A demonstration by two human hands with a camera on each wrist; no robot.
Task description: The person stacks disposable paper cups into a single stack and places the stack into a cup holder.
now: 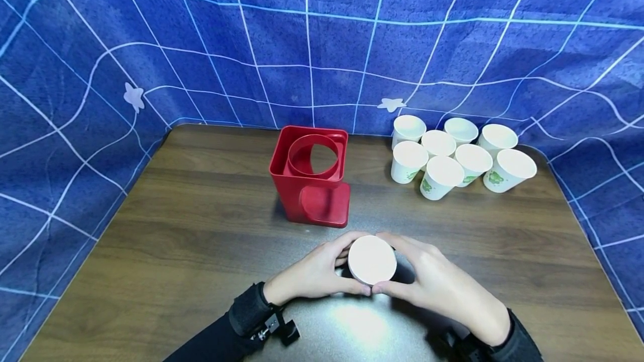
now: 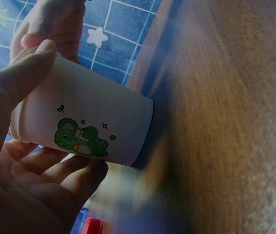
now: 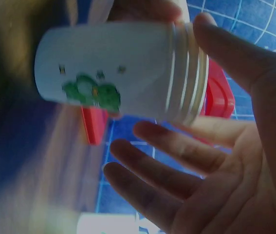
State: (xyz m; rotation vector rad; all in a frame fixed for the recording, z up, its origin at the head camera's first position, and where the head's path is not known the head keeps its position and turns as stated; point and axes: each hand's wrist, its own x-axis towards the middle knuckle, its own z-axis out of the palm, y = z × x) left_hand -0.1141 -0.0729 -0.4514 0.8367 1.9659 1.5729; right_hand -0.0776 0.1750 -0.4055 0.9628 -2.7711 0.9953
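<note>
Both hands meet low over the near table edge, just in front of the red holder (image 1: 312, 175). Left hand (image 1: 314, 272) curls in from the left, thumb and fingers round the cup stack (image 1: 372, 260); forearm in dark sleeve with wrist strap. Right hand (image 1: 437, 284) cups the stack from the right, thumb on the rim, fingers (image 3: 176, 161) spread loosely.

From the head view the stack of paper cups (image 1: 372, 260) shows only its white top, its sides covered by the left hand (image 1: 313, 274) and right hand (image 1: 439, 284). The right wrist picture blurs the bench (image 3: 40, 195) and the red holder (image 3: 216, 95), mostly hidden behind the cups. In the left wrist picture a red scrap, probably that holder, is cut off at the bottom edge.
</note>
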